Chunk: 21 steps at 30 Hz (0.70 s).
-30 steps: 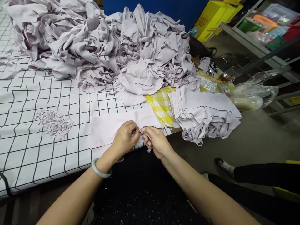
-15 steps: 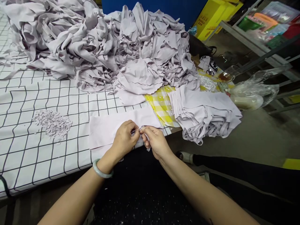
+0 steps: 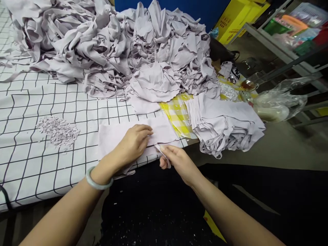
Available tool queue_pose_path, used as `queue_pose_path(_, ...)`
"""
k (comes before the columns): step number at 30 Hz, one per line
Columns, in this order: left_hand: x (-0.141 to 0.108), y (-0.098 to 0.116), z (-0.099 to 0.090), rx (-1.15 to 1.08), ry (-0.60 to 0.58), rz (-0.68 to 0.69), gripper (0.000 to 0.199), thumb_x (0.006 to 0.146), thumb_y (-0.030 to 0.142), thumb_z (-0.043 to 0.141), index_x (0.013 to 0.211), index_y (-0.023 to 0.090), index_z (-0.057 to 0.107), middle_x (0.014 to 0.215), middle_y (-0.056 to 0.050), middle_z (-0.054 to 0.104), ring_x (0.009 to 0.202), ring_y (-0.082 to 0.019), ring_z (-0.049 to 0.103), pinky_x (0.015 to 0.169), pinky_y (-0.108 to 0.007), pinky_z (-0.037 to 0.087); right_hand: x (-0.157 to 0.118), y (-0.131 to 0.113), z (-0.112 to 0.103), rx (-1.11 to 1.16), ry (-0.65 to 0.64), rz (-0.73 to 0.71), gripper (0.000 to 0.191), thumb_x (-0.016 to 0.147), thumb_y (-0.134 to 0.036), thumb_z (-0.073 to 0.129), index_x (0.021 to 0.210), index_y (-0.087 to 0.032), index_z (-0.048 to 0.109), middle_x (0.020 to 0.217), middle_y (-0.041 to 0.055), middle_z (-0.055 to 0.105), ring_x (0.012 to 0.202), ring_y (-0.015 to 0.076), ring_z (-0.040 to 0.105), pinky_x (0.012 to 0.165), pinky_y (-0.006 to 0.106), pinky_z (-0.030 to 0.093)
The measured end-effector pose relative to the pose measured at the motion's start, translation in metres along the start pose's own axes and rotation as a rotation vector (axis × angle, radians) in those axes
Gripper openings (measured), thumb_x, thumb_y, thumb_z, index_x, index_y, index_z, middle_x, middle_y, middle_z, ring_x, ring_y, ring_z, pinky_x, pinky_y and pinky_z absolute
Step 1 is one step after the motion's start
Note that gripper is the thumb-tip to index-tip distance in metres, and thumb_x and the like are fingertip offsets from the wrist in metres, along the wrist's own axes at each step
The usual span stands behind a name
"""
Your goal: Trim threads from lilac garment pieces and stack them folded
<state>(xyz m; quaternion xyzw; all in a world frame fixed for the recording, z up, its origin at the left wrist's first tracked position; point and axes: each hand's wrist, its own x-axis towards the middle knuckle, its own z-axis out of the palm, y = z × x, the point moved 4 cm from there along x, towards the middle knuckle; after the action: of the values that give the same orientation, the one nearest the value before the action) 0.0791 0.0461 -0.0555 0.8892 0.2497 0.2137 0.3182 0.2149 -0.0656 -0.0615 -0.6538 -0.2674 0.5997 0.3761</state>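
A flat pale lilac fabric panel lies along the table's front edge. My left hand rests on it, its fingers lightly bent and lying against the cloth, the thumb hidden. Just to the right, my right hand pinches a narrow fabric strap between thumb and fingers. The strap's upper end points toward the panel's lower edge, and the rest curves down in front of the curled fingers. Under my left wrist, more cloth hangs slightly over the edge.
A big heap of lilac fabric pieces covers the back of the table. Stacked panels with straps lie at right over yellow checked cloth. Small fabric snippets sit at left. A metal shelf stands beyond the right side.
My hands were together, pinching at one spot; now they are apart. The left has moved left and flattened onto the panel, while the right has shifted slightly right and down with the strap.
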Motion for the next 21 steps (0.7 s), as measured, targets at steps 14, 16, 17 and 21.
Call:
queue_pose_path(14, 0.003, -0.022, 0.012, 0.175, -0.225, -0.045, 0.049, 0.095, 0.031, 0.053, 0.142, 0.018, 0.050, 0.157, -0.013, 0.041, 0.150, -0.033, 0.028, 0.120, -0.060, 0.017, -0.041, 0.094, -0.040, -0.038, 0.523, -0.421, 0.027, 0.086, -0.043, 0.068, 0.104, -0.024, 0.067, 0.112, 0.0089, 0.068, 0.112, 0.0245, 0.061, 0.101, 0.041, 0.045)
queue_pose_path(16, -0.009, -0.017, -0.012, 0.058, -0.061, -0.052, 0.035, 0.094, 0.022, 0.050, 0.126, 0.017, 0.062, 0.145, -0.013, 0.055, 0.139, -0.027, 0.045, 0.117, -0.052, 0.032, -0.036, 0.085, -0.020, -0.178, 0.380, -0.452, 0.019, 0.088, -0.041, 0.066, 0.092, -0.023, 0.071, 0.105, 0.0088, 0.069, 0.104, 0.0248, 0.063, 0.097, 0.041, 0.047)
queue_pose_path(17, -0.019, -0.014, -0.025, 0.012, 0.061, -0.066, 0.029, 0.093, 0.018, 0.048, 0.116, 0.017, 0.065, 0.134, -0.012, 0.062, 0.129, -0.024, 0.054, 0.112, -0.047, 0.040, -0.030, 0.084, -0.003, -0.223, 0.218, -0.423, 0.019, 0.088, -0.041, 0.065, 0.088, -0.023, 0.072, 0.102, 0.0087, 0.070, 0.100, 0.0247, 0.065, 0.095, 0.041, 0.048)
queue_pose_path(21, -0.075, 0.001, -0.048, -0.068, 0.303, -0.091, 0.025, 0.083, 0.004, 0.046, 0.091, 0.017, 0.065, 0.095, -0.007, 0.068, 0.091, -0.017, 0.065, 0.084, -0.033, 0.054, -0.004, 0.080, 0.071, -0.220, -0.209, -0.335, 0.027, 0.079, -0.037, 0.074, 0.102, -0.022, 0.073, 0.113, 0.0075, 0.071, 0.110, 0.0247, 0.064, 0.102, 0.042, 0.045)
